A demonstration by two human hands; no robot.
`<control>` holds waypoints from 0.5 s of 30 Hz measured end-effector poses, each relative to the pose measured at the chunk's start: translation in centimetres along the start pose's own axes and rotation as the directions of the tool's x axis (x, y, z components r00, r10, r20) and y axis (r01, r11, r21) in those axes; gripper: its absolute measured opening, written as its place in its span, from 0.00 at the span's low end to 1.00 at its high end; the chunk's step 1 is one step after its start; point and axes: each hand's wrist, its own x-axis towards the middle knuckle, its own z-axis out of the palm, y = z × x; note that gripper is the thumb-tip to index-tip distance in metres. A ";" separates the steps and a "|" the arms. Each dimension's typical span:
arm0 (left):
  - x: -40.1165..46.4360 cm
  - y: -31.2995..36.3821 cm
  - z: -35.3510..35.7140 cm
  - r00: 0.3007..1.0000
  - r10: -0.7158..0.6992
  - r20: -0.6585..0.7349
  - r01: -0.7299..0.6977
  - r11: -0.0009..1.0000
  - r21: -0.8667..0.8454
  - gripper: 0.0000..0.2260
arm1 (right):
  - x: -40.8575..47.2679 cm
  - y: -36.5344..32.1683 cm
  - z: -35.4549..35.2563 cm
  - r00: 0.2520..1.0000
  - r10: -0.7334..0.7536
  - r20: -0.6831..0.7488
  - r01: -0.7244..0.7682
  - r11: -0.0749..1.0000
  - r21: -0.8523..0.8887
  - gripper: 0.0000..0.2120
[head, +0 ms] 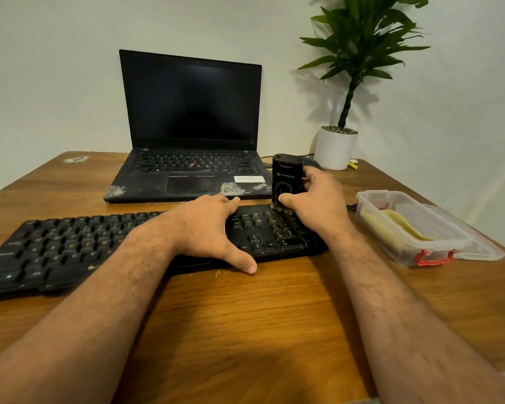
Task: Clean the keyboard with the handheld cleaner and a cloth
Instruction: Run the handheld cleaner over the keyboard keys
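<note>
Two hands at work on the table [245, 330]. Keyboard [70, 249] lies across the near side, in front of the laptop [187, 126]. Box [414, 225] sits right of it, lid off, cloth [397, 223] inside, likely for wiping later. Left hand [207, 228] lies flat, grip open, probably pinning the keyboard. Right hand [318, 199] wraps the cleaner [286, 179], upright, on the numpad's far corner.

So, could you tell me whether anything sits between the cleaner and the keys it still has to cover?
Yes: the left hand rests flat on the keyboard, just left of the handheld cleaner in the right hand.
</note>
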 end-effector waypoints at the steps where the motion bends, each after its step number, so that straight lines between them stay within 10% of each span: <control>1: 0.0 0.0 0.0 1.000 -0.003 0.001 0.003 1.000 -0.003 0.65 | 0.0 0.1 -0.3 1.000 0.010 0.016 -0.011 0.999 0.042 0.25; 15: 0.3 -0.5 0.2 1.000 0.002 -0.006 -0.002 0.999 -0.033 0.68 | -1.2 -0.2 -0.5 0.986 -0.037 0.164 0.028 0.998 0.057 0.25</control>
